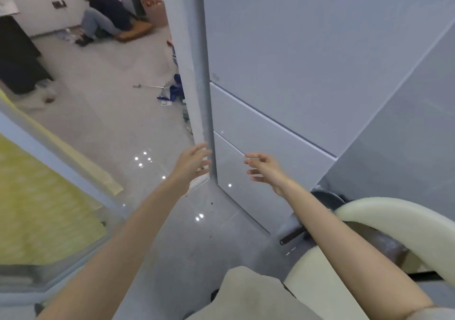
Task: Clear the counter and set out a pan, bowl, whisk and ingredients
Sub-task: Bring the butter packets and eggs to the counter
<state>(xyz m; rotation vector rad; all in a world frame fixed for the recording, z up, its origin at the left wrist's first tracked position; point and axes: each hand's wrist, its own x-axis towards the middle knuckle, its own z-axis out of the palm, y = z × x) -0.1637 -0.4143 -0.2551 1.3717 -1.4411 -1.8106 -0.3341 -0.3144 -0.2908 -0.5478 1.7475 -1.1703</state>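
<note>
Head view: left hand (194,162) and right hand (264,169) hovered, fingers (253,156) spread, empty, by the cabinet drawer (231,169); likely fetching ingredients, next gripping its edge.

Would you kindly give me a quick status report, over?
Left grip open at the cabinet edge. Right grip open, empty, near the lower drawer. Pan low right, under the right forearm, untouched.

Hands at grey cabinet (270,48)
L hand (192,164) was at its corner edge (202,112), fingers straight; R hand (266,169) hung relaxed before btm drawer (229,167).
</note>
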